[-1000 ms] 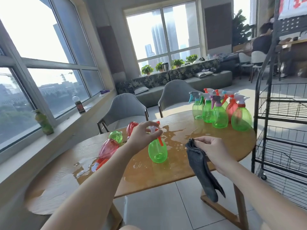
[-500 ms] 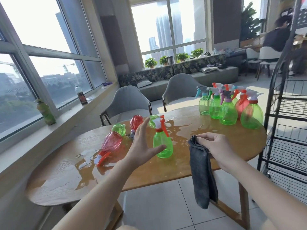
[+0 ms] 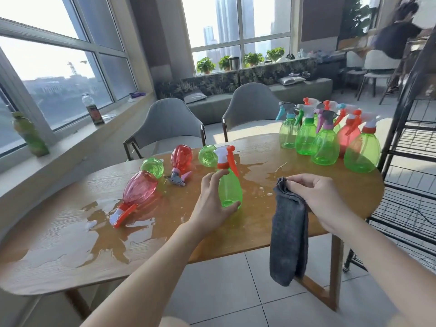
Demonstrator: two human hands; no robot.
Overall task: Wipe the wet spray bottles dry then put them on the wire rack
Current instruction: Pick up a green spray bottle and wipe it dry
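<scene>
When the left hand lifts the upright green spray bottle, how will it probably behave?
The green spray bottle looks empty and see-through, so it is probably light. It stands in a puddle on the wet table, so it may be slippery in the left hand. Its tall, narrow shape suggests it tips easily if pushed.

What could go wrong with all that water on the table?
The green bottle the left hand grips looks wet, so it might slip. The red bottle lies in a puddle and could roll. The gray cloth in the right hand hangs off the table, away from the water.
</scene>
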